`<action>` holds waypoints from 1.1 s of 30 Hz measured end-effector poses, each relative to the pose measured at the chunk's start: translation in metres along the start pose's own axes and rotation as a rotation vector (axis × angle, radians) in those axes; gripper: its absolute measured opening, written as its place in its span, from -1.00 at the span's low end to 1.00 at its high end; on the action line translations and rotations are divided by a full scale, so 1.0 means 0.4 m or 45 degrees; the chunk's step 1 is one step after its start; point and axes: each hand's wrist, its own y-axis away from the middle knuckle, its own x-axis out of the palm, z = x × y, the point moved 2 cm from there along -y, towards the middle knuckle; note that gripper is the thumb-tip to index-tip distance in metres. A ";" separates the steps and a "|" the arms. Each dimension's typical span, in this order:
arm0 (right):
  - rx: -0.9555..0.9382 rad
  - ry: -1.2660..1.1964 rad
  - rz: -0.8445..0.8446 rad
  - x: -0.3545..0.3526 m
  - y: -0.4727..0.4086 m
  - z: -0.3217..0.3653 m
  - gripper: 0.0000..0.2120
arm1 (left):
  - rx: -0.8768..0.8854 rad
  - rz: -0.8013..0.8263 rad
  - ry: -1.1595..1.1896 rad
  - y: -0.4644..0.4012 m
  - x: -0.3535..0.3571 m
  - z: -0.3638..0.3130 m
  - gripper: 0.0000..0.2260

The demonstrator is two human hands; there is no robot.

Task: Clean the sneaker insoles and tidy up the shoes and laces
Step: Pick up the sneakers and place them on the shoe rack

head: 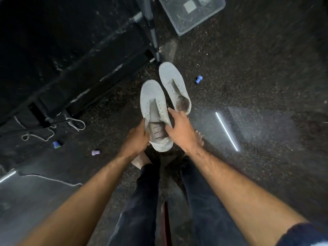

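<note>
two pale, unlaced sneakers are seen from above over a dark speckled floor [248,68]. the near sneaker [153,110] is held between both hands, heel toward the body and toe pointing away, so its long axis runs straight out from the person. the left hand [136,139] grips the heel end on its left side, fingers curled round the collar. the right hand [179,128] lies against the right side of the same shoe, fingers extended along the upper — whether the thumb hooks the rim cannot be told. the far sneaker [173,87] sits just beyond and to the right, roughly parallel, its heel opening just beside the right fingertips; it is judged nearer the right hand. the insole [157,133] is visible inside the near shoe's opening, directly between the hands. the loose laces [53,128] lie well apart, on the floor to the left — the left hand is judged nearer to them.
</note>
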 end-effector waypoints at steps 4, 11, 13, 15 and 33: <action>0.009 -0.076 0.043 -0.098 0.156 0.092 -0.37 | 0.123 -0.052 0.038 0.223 -0.089 -0.101 -0.54; -0.129 -0.172 -0.113 -0.322 0.424 0.280 -0.33 | 0.310 -0.149 0.140 0.526 -0.258 -0.239 -0.32; -0.194 -0.187 -0.144 -0.392 0.492 0.346 -0.32 | 0.392 -0.166 0.235 0.584 -0.312 -0.273 -0.24; -0.279 -0.169 -0.179 -0.451 0.531 0.410 -0.33 | 0.460 -0.187 0.323 0.623 -0.369 -0.302 -0.16; -0.638 0.229 -0.004 -0.460 0.229 1.053 -0.38 | 0.348 -0.570 0.631 0.506 -0.863 -0.266 -0.24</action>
